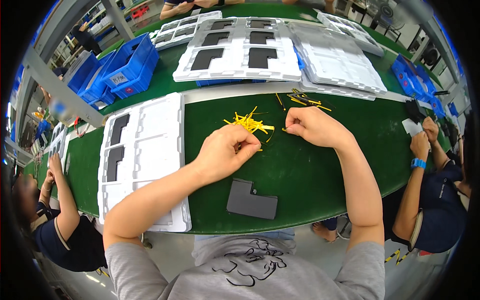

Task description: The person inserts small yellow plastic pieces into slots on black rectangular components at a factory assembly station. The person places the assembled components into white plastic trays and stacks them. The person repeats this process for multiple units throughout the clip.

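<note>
My left hand [227,150] is closed in a pinch just in front of a loose pile of thin yellow strips [246,121]. A bit of yellow shows by its fingertips, but I cannot tell whether it is held. To the right of the pile, my right hand [314,126] pinches a small yellow strip [284,130] whose short end sticks out from the fingertips. Nearer to me, a dark grey L-shaped battery-like piece [251,200] lies flat on the green work surface [305,190], apart from both hands.
At left, a white moulded tray [142,165] holds two dark L-shaped pieces. Behind my hands stand another filled white tray [230,52] and stacked trays [340,60]. Black and yellow strips [310,100] lie beyond my right hand. Blue bins [131,70] stand far left; co-workers sit on both sides.
</note>
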Demonstrator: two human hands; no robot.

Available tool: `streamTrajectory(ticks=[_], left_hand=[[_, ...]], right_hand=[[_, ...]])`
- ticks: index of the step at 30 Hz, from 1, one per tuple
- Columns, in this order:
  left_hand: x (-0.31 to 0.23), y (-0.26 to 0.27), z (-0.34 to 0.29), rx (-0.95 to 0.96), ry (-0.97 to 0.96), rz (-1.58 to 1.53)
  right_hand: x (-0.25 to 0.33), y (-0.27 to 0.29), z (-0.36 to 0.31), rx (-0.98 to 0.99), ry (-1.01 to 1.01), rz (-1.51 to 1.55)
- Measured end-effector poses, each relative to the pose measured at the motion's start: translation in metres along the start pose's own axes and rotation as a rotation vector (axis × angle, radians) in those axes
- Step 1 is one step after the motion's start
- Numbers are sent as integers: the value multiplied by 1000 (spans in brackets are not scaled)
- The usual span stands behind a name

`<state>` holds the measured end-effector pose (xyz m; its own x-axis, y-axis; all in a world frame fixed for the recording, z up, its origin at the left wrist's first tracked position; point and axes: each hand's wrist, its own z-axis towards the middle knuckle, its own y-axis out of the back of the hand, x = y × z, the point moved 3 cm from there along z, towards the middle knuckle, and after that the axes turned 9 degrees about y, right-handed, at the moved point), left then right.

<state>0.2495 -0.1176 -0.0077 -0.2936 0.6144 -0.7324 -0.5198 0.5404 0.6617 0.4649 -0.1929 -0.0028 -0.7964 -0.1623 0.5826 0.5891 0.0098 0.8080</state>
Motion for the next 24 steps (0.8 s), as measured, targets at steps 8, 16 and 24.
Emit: streamTrajectory(ticks=[8,16,24], left_hand=[[4,-2,3,-15,-39,17],[7,-1,3,-33,-39,11],[6,-1,2,-7,5,-13]], right_hand=[[3,-2,-4,80,-35,58],[18,-12,-9,13,41,-229],[34,-5,-16,99,43,-216]])
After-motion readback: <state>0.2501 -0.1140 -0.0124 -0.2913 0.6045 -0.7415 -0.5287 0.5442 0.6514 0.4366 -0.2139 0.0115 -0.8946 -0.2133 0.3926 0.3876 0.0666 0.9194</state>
